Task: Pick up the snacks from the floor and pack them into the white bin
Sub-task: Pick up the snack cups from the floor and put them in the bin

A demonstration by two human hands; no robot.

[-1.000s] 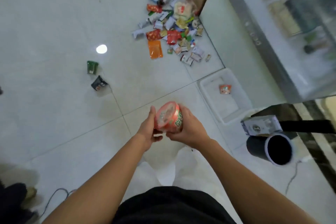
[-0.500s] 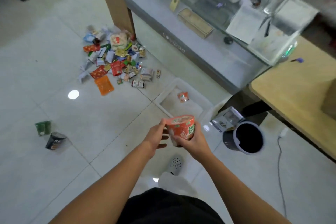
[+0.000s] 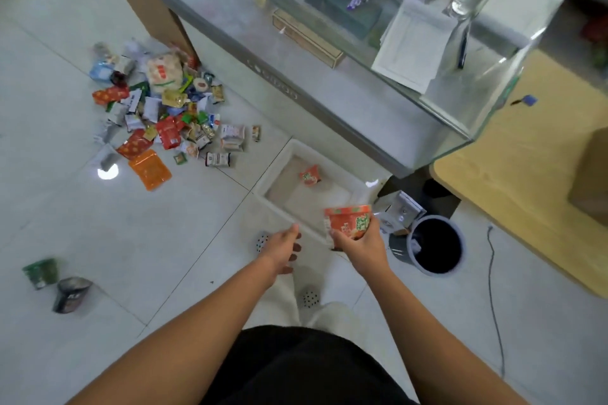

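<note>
1. The right hand (image 3: 360, 245) has its fingers curled round the lower half of an orange cup (image 3: 348, 222). The cup is upright, in the air over the near right corner of the bin (image 3: 275, 168).
2. The left hand (image 3: 279, 248) hangs loose just left of the cup, with relaxed fingers and nothing in it.
3. The bin sits on the floor against the foot of the counter (image 3: 329, 102). 1 red packet (image 3: 310, 174) lies in it, toward the far side.
4. I'd say the step in hand is setting this cup down in the bin.
5. The next move calls for lowering the cup onto the bare near part of the bin, clear of the packet, then letting go. The dark trash can (image 3: 434, 245) stands just right of the hand, so the cup should keep left of it.
6. Most of the job looks undone. The pile (image 3: 158, 115) lies well apart to the left. 2 more cups, the green cup (image 3: 41, 272) and the dark cup (image 3: 70, 293), lie touching, farther left.
</note>
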